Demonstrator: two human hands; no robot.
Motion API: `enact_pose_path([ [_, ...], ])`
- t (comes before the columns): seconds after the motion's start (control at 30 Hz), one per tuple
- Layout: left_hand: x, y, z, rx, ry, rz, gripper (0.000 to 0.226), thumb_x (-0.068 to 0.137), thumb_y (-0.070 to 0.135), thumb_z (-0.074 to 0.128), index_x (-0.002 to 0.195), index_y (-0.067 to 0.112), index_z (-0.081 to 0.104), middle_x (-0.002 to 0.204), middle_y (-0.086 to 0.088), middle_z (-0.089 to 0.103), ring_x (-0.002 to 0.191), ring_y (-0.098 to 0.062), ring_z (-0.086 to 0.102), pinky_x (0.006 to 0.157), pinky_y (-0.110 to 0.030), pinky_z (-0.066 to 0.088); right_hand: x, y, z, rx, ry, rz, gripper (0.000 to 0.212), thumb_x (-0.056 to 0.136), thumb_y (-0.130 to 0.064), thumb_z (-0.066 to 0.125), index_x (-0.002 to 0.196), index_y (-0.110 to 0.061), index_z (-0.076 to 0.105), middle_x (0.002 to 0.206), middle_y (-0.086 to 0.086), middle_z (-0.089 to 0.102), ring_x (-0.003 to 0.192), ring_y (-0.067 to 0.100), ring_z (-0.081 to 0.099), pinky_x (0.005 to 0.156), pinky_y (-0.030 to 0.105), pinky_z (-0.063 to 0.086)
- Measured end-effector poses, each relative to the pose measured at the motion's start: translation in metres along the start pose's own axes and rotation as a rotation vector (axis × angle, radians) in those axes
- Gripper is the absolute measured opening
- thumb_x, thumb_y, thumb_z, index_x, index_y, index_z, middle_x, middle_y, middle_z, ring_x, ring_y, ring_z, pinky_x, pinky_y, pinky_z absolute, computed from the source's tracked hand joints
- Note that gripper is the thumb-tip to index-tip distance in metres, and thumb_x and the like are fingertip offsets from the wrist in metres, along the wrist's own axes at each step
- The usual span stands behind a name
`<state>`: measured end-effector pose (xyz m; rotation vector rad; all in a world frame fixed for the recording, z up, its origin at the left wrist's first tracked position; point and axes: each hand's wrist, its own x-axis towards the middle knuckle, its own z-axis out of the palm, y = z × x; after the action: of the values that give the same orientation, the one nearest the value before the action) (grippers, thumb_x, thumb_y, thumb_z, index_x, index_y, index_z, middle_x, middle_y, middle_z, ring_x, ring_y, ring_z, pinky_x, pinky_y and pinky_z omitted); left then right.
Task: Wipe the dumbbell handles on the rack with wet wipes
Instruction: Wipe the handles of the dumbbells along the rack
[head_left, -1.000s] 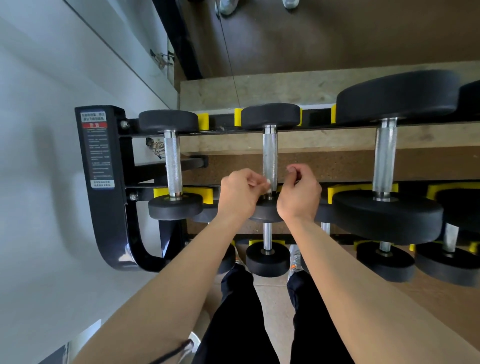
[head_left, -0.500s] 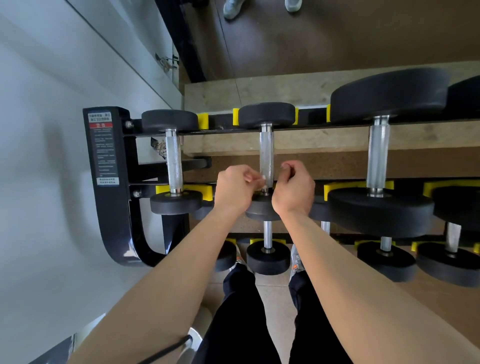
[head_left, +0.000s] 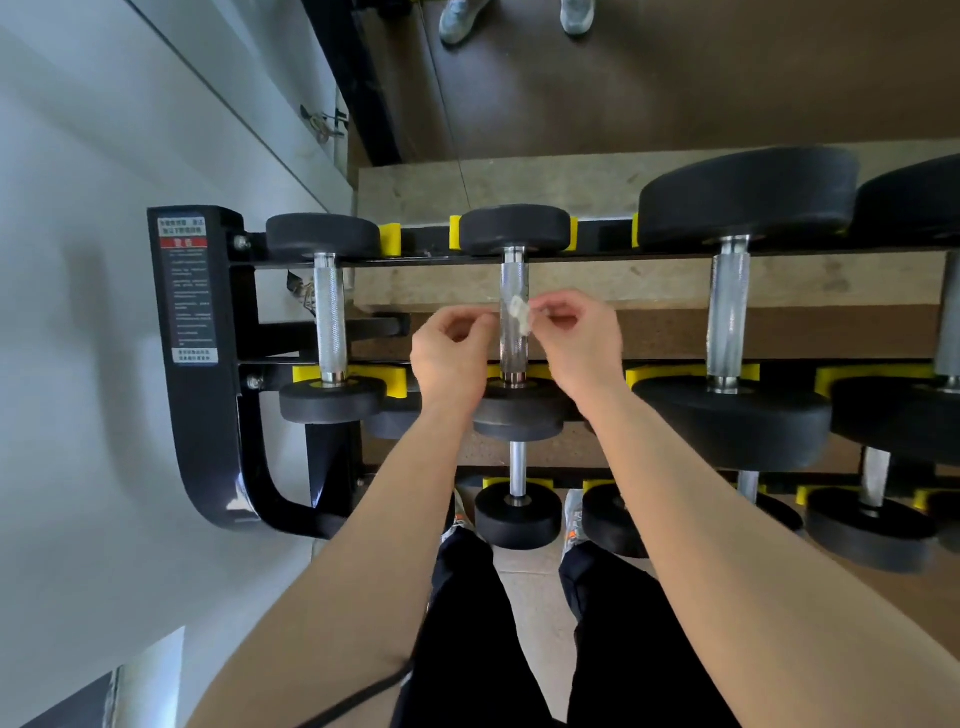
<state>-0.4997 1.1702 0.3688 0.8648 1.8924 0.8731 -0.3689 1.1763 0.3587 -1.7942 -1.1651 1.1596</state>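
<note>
A black rack (head_left: 208, 364) holds dumbbells with knurled chrome handles on yellow cradles. Both hands are raised in front of the middle top-row dumbbell handle (head_left: 513, 280). My right hand (head_left: 576, 343) pinches a small crumpled white wet wipe (head_left: 521, 316) against the front of that handle. My left hand (head_left: 449, 348) is just left of the handle with its fingers curled, a small gap from the wipe. The left dumbbell handle (head_left: 330, 317) and the larger right dumbbell handle (head_left: 730, 317) are bare.
A grey wall runs along the left, close to the rack's end post. Lower tiers carry more dumbbells (head_left: 517, 512) near my legs and shoes. Another person's shoes (head_left: 460, 21) stand on the brown floor beyond the rack.
Both hands have risen along the middle handle from its lower end to mid-height and moved slightly apart. The white wipe now shows between them.
</note>
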Motion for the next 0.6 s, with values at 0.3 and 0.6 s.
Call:
enact_pose_path([
  [0.3,0.000,-0.013,0.024,-0.006,0.242,-0.046,0.010,0.097,0.019,0.058,0.104,0.020,0.065,0.090,0.014,0.064,0.082,0.001,0.060,0.072,-0.015,0.047,0.008,0.005,0.018,-0.256,0.153,-0.271,0.023,0.094,-0.016,0.066,0.117,-0.014,0.071,0.110,0.001,0.063,0.094,0.005,0.059,0.084,0.015,0.051],
  [0.6,0.009,-0.017,0.020,0.039,0.210,-0.018,0.010,0.098,0.017,0.054,0.098,0.025,0.060,0.089,0.014,0.063,0.084,-0.002,0.061,0.077,-0.023,0.053,0.029,-0.002,0.012,-0.363,0.084,-0.407,0.020,0.094,-0.009,0.064,0.112,-0.015,0.070,0.114,0.001,0.063,0.100,0.007,0.058,0.088,0.011,0.045],
])
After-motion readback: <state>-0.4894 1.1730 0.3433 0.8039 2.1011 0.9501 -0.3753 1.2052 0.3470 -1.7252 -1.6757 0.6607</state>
